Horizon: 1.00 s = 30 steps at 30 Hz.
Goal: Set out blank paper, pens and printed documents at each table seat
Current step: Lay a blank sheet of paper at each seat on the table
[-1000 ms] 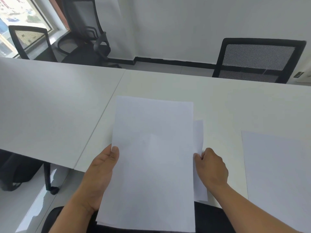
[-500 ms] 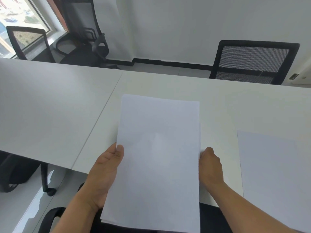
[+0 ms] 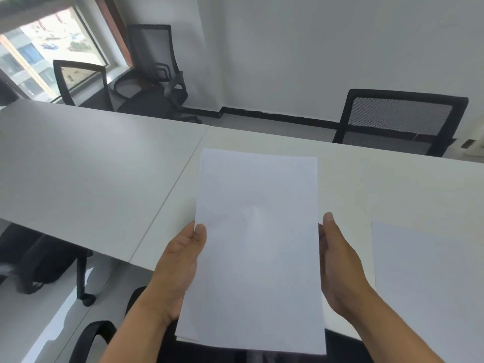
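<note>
Two hands, left hand (image 3: 178, 268) and right hand (image 3: 337, 268), flank one paper stack (image 3: 256, 252); one sheet (image 3: 429, 279) lies right.

Room contents, as seen from the head view:

- 2 white table tops (image 3: 86, 166), set edge to edge, a thin seam (image 3: 180, 176) being seen between them.
- 1 black mesh-backed chair (image 3: 398, 121), placed behind the far edge of the right table.
- 1 black mesh-backed chair (image 3: 78, 82), placed behind the far edge of the left table, near the window.
- 1 black swivel chair with armrests (image 3: 154, 74), stood in the corner, apart from the tables.
- 1 window (image 3: 42, 51), upper left, through which buildings are seen.
- White wall (image 3: 314, 48), finished with a black skirting strip (image 3: 275, 117) at floor level.
- 1 black table leg on a castor (image 3: 83, 279), seen beneath the left table.
- Pale glossy floor (image 3: 39, 323).
</note>
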Each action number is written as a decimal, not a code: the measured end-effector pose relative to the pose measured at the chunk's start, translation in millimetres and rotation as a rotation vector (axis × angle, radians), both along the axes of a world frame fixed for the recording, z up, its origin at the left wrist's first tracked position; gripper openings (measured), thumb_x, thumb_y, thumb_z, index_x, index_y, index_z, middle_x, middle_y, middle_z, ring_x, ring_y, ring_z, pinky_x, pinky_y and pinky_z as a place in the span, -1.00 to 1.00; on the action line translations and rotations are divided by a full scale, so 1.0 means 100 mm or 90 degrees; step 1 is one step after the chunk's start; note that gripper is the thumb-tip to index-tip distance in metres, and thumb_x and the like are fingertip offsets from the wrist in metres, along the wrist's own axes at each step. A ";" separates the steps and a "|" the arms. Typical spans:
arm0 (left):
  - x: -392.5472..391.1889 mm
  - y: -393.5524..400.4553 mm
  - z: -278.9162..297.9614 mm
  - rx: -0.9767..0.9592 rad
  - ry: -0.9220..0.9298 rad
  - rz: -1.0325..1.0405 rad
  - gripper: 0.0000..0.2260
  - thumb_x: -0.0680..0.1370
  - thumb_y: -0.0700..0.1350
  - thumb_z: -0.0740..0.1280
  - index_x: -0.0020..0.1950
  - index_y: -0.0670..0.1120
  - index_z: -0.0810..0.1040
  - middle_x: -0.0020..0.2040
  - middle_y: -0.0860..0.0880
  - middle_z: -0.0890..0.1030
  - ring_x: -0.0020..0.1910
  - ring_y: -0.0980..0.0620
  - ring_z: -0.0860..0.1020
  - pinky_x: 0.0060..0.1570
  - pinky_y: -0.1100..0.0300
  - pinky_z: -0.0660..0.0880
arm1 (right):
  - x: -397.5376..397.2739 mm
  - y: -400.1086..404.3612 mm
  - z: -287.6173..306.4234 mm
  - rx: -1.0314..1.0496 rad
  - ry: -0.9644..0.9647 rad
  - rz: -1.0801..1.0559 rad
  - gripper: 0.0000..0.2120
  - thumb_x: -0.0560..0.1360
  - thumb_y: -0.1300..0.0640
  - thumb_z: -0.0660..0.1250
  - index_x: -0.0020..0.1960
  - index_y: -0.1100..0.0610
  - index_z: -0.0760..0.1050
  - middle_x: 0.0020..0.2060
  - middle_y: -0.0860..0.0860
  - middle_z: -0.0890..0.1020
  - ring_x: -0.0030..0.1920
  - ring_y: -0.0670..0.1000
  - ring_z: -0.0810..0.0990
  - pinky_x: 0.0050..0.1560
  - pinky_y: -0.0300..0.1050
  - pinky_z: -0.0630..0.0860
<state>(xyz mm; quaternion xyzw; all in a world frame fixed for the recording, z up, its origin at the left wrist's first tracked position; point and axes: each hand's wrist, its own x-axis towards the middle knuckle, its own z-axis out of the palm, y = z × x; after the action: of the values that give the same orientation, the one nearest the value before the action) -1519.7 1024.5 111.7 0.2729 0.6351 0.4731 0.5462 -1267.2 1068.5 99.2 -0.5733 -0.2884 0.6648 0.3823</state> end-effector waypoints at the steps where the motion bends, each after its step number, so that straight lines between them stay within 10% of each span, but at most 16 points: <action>1: 0.01 -0.03 0.08 -0.002 -0.003 0.002 -0.74 0.75 0.11 0.25 0.35 0.16 0.66 0.19 0.21 0.77 0.20 0.20 0.72 0.35 0.00 0.60 | -0.01 -0.05 0.13 -0.001 0.053 -0.004 -0.45 0.73 -0.29 0.10 0.14 0.01 0.76 0.11 -0.02 0.80 0.14 0.01 0.77 0.28 0.11 0.58; 4: 0.02 -0.10 0.30 0.007 0.014 -0.001 -0.71 0.76 0.13 0.22 0.38 0.17 0.66 0.28 0.19 0.74 0.29 0.18 0.69 0.48 -0.08 0.50 | -0.02 -0.16 0.38 0.021 0.068 0.032 -0.50 0.60 -0.31 0.36 0.37 -0.01 0.65 0.25 -0.07 0.75 0.28 0.03 0.72 0.41 0.15 0.52; 11: 0.16 -0.39 0.99 0.089 0.093 0.021 -0.69 0.74 0.16 0.22 0.42 0.18 0.63 0.34 0.23 0.70 0.41 0.19 0.61 0.56 -0.04 0.42 | -0.01 -0.33 1.14 0.182 -0.084 0.105 -0.85 0.70 0.17 0.35 0.13 0.05 0.70 0.00 0.01 0.81 -0.05 0.14 0.81 0.00 0.10 0.68; 22: 0.56 -1.34 2.11 0.166 0.212 0.186 -0.83 0.77 -0.07 0.31 0.29 0.08 0.67 0.16 0.18 0.78 0.15 0.17 0.73 0.04 0.30 0.65 | 0.06 -0.67 2.22 0.372 -0.073 0.252 -0.80 0.67 0.16 0.37 0.01 -0.07 0.73 -0.08 -0.01 0.80 -0.09 0.16 0.79 -0.02 0.15 0.68; 26: 0.67 -1.93 2.31 0.153 0.236 0.293 -0.84 0.75 -0.05 0.34 0.28 0.10 0.68 0.19 0.14 0.77 0.26 0.00 0.71 0.39 -0.16 0.59 | 0.00 -0.98 2.48 0.391 -0.042 0.338 -0.80 0.66 0.19 0.36 0.01 -0.04 0.73 -0.08 0.03 0.80 -0.11 0.16 0.80 -0.03 0.15 0.69; 30: 0.72 -2.53 2.57 0.166 0.262 0.376 -0.82 0.76 -0.10 0.33 0.25 0.10 0.70 0.14 0.07 0.80 0.16 -0.05 0.76 0.31 -0.25 0.63 | -0.13 -1.38 2.74 0.425 -0.004 0.416 -0.76 0.66 0.22 0.36 0.01 -0.06 0.74 -0.08 0.02 0.81 -0.12 0.14 0.80 -0.05 0.11 0.70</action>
<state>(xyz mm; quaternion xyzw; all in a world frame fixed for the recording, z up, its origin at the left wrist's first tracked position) -1448.0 771.6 368.7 0.2344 0.7174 0.6223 0.2079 -1280.2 930.1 372.9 -0.3000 -0.6529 0.6197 0.3156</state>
